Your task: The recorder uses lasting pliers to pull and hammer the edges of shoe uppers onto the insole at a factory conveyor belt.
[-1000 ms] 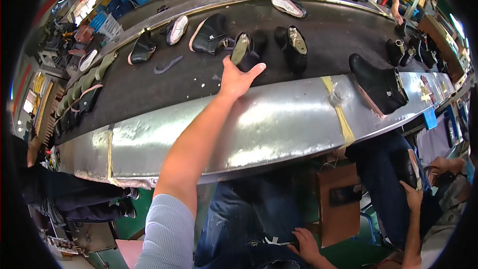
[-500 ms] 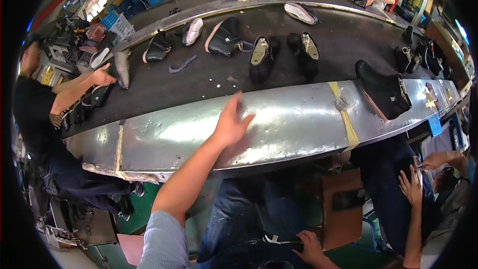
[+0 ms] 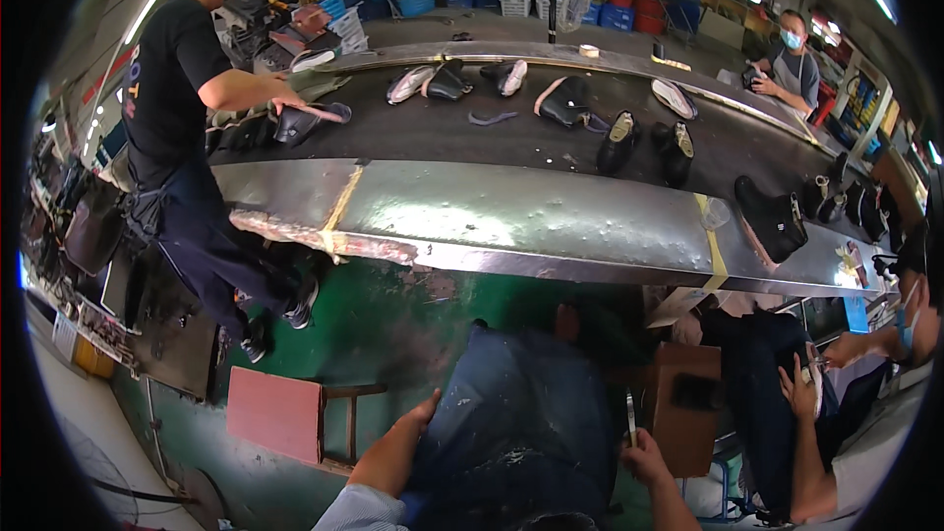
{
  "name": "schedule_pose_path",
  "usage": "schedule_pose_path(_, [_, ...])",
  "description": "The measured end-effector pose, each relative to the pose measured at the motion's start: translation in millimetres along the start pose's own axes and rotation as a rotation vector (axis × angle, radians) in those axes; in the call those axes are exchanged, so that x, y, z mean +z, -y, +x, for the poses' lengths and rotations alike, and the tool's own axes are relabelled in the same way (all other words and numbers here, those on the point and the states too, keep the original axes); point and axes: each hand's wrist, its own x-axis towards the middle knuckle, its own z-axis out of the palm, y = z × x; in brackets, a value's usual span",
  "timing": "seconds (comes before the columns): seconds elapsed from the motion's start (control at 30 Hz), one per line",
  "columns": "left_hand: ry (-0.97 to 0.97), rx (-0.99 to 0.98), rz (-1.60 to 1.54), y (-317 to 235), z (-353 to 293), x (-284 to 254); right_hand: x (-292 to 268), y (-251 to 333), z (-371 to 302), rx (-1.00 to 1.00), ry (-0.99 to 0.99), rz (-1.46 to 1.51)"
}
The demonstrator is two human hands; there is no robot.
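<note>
My left hand [image 3: 417, 419] lies against the side of my thigh, in dark blue trousers [image 3: 511, 413]. Its fingers are stretched out, with nothing seen in them. Low at the right, my right hand [image 3: 644, 456] is closed round a slim tool with a narrow pale end [image 3: 630, 411] pointing up; its exact kind is unclear. Beyond my knees runs a metal-covered ledge [image 3: 551, 211] along a dark conveyor belt [image 3: 433, 143]. A black boot [image 3: 770, 221] rests on the ledge at the right. Several black shoes, among them a shoe with a light insole [image 3: 618, 143], stand on the belt.
A person [image 3: 187, 88] stands at the left, handling a dark shoe [image 3: 305, 123]. Another person's hands [image 3: 811, 383] work on a shoe close at my right, beside a brown box [image 3: 683, 413]. A pink-topped stool [image 3: 275, 413] stands at the left. Someone masked [image 3: 792, 64] sits across the belt.
My left hand has drawn back from above the ledge to my thigh. The tool in my right hand has turned upward. The view has shifted, and the person at the left now shows more fully.
</note>
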Motion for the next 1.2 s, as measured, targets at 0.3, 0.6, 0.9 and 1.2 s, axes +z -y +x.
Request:
schedule_pose_path(0.3, [-0.226,0.284,-0.230,-69,-34,12,7,-51,95,0.001,-0.417,-0.350])
schedule_pose_path(0.6, [-0.275,1.061,-0.193,-133,-175,44,20,70,1,-0.599,-0.716,-0.786])
schedule_pose_path(0.9, [-0.513,0.928,0.241,-53,-182,-14,-36,59,-108,-0.485,-0.515,-0.955])
schedule_pose_path(1.2, [-0.577,0.452,0.486,3,-141,-50,-22,17,-102,-0.333,-0.411,-1.109])
